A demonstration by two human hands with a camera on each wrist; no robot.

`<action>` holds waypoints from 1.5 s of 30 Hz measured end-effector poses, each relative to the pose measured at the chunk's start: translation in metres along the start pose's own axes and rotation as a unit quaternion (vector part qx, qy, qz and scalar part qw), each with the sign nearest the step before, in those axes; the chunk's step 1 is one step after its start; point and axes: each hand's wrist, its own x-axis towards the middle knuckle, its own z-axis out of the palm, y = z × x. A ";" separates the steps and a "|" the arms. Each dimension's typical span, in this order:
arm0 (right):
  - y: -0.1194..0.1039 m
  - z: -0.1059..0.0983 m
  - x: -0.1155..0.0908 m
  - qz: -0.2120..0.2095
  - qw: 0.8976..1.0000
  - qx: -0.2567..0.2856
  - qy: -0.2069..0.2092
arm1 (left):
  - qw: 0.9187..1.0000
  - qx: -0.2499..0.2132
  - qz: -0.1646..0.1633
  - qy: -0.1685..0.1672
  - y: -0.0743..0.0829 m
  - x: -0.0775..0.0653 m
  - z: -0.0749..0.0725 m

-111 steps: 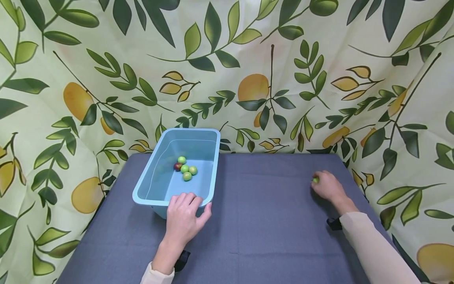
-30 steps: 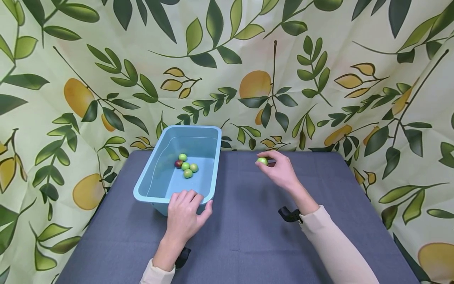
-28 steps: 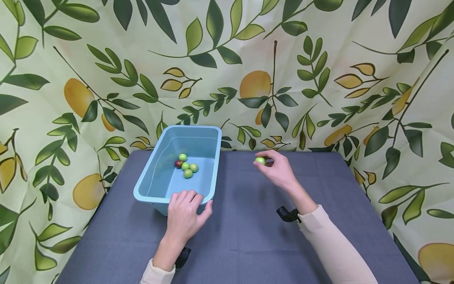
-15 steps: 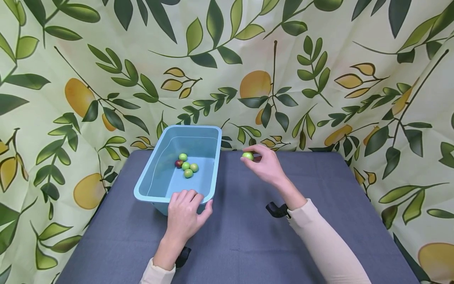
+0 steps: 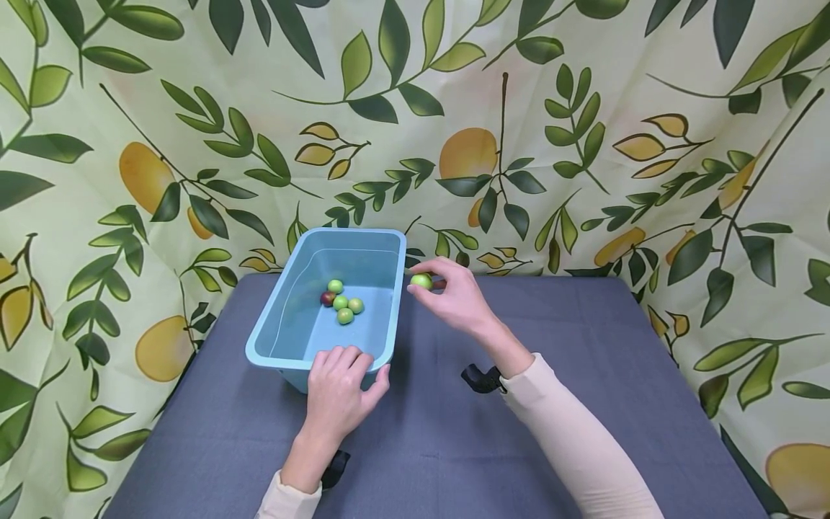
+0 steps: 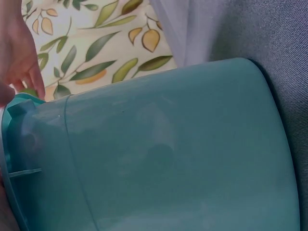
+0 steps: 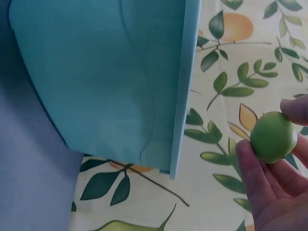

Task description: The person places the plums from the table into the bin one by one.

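Note:
My right hand pinches a small, smooth, round green fruit between thumb and fingertips, in the air just right of the blue plastic bin. The right wrist view shows this fruit unblemished, beyond the bin's rim. At the bin's near side, my left hand grips the rim, its fingers curled over the edge and the thumb outside at the corner. Inside the bin lie several similar green fruits and one dark red fruit, bunched together. The left wrist view mostly holds the bin's outer wall.
The bin stands on the left half of a table with a dark grey-blue cloth. A leaf-and-fruit patterned curtain hangs behind the table and along its sides. Each wrist wears a black strap.
From the table's far right, my right hand has carried the green fruit left, up to the bin's right rim. The left hand stays on the near rim; the fruits inside lie as before.

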 end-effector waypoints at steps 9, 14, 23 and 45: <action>-0.010 0.019 0.005 -0.039 0.999 -0.015 -0.024 | 1.000 0.000 0.001 -0.001 0.000 -0.001 0.001; -0.012 0.031 0.008 -0.059 0.997 -0.034 -0.035 | 1.000 0.001 0.002 -0.003 0.000 -0.001 0.000; -0.013 0.055 0.009 -0.076 0.993 -0.059 -0.068 | 1.000 0.003 0.001 -0.004 0.000 0.000 0.000; -0.009 0.057 0.005 -0.076 0.990 -0.075 -0.095 | 1.000 0.006 0.004 -0.001 -0.001 0.000 0.000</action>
